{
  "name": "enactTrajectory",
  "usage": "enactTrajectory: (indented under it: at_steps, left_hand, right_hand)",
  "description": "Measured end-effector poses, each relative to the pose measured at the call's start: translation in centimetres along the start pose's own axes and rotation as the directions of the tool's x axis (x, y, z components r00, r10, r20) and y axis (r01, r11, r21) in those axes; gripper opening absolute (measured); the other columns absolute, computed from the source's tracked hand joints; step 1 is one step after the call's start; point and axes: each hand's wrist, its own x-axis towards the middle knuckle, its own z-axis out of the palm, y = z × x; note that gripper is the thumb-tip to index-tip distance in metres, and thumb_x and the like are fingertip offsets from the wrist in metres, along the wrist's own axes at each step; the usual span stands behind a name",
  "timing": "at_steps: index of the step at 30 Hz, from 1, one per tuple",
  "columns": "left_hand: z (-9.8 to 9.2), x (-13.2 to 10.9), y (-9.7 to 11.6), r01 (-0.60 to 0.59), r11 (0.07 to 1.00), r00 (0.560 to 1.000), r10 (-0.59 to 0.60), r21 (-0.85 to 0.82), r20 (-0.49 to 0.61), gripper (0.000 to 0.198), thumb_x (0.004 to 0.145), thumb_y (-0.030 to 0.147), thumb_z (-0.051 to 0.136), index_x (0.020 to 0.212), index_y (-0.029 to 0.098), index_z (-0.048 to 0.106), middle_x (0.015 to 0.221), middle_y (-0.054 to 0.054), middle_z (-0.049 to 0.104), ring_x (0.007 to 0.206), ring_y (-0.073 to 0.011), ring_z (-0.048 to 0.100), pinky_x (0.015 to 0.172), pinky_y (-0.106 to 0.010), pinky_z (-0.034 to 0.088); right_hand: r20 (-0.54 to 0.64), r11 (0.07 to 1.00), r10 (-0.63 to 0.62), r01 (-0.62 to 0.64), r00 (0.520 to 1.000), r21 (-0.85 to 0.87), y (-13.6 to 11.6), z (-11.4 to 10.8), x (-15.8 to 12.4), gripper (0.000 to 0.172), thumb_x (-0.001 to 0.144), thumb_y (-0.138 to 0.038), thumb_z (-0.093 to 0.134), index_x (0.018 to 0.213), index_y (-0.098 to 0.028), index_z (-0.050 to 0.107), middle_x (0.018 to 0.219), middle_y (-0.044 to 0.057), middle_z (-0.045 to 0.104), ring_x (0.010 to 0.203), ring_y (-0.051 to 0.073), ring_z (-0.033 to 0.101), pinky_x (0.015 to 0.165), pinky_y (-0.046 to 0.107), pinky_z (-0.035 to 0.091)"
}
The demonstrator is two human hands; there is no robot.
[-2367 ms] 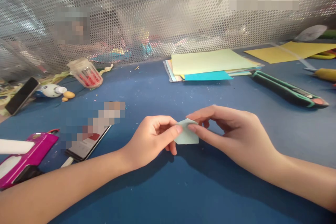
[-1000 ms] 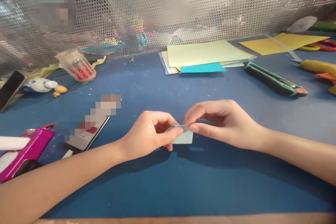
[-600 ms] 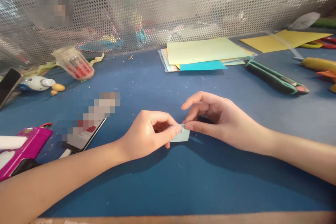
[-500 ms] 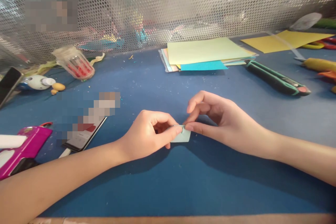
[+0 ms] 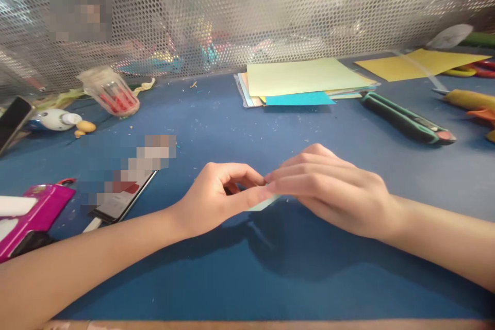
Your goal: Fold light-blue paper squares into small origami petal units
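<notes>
Between my two hands is a small pale green piece of paper (image 5: pixel 264 204), held just above the blue table (image 5: pixel 232 278). My left hand (image 5: pixel 228 193) pinches it between thumb and forefinger. The fingers of my right hand (image 5: pixel 332 188) are pressed together over the paper's right side and meet the left fingertips. Much of the paper is hidden under the fingers, with only its lower edge showing.
Behind stand a paper stack (image 5: pixel 294 77) and a perforated metal screen (image 5: pixel 232 15). A green and black cutter (image 5: pixel 406 118) and yellow sheet (image 5: pixel 421 64) lie right. On the left are a phone (image 5: pixel 124 196), a jar (image 5: pixel 110 93) and a magenta tool (image 5: pixel 42 211).
My right hand has turned over, back of the hand up, and its fingers have closed over the paper. The paper has tilted and less of it shows. My left hand has barely moved.
</notes>
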Motion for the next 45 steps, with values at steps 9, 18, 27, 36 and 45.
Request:
enactTrajectory:
  at_steps: [9,18,27,36,45]
  left_hand:
    - [-0.4,0.8,-0.7,-0.095,0.966,0.994,0.079,-0.241,-0.074,0.007,0.087,0.024,0.073,0.083,0.019,0.07,0.079,0.003,0.062,0.073,-0.0101,0.056,0.065,-0.02,0.045]
    - [-0.5,1.3,-0.9,-0.049,0.891,0.997,0.02,-0.452,-0.069,0.007,0.087,0.015,0.072,0.089,0.018,0.066,0.079,0.005,0.067,0.07,-0.007,0.064,0.069,-0.019,0.053]
    - [-0.5,1.2,-0.8,0.0,0.935,0.978,-0.074,-0.356,-0.197,0.014,0.081,0.018,0.076,0.082,0.016,0.062,0.074,0.004,0.069,0.063,-0.0086,0.067,0.066,-0.022,0.055]
    - [-0.1,0.7,-0.5,0.013,0.977,0.992,-0.04,-0.215,-0.121,0.022,0.077,0.021,0.082,0.077,0.016,0.061,0.071,0.003,0.069,0.066,-0.0088,0.062,0.06,-0.019,0.048]
    - [0.1,0.5,-0.6,-0.029,0.997,0.987,0.017,-0.073,-0.158,0.023,0.081,0.028,0.079,0.078,0.019,0.059,0.083,-0.001,0.07,0.076,-0.0133,0.065,0.072,-0.025,0.052]
  right_hand:
    - [-0.047,0.971,-0.035,0.023,0.998,-0.237,-1.0,0.3,0.5,0.016,0.101,-0.018,0.058,0.114,-0.019,0.067,0.125,0.011,0.072,0.112,0.019,0.068,0.088,0.034,0.05]
    - [-0.104,0.954,0.044,-0.072,0.994,-0.291,-0.7,0.9,0.3,0.018,0.105,-0.022,0.052,0.106,-0.023,0.07,0.109,0.007,0.075,0.097,0.018,0.069,0.085,0.032,0.051]
    - [-0.081,0.98,0.038,-0.053,0.996,-0.192,0.8,-0.2,0.3,0.012,0.096,-0.019,0.065,0.092,-0.022,0.076,0.101,0.008,0.067,0.091,0.02,0.065,0.081,0.034,0.055]
    - [0.1,0.907,0.373,-0.385,0.923,0.171,1.2,0.4,0.6,0.011,0.09,-0.025,0.072,0.081,-0.021,0.074,0.093,0.005,0.073,0.081,0.016,0.071,0.076,0.026,0.056]
    - [0.186,0.666,0.67,-0.693,0.718,0.275,0.1,0.5,1.3,0.012,0.083,-0.026,0.073,0.073,-0.021,0.07,0.072,0.0,0.075,0.062,0.015,0.067,0.059,0.025,0.054]
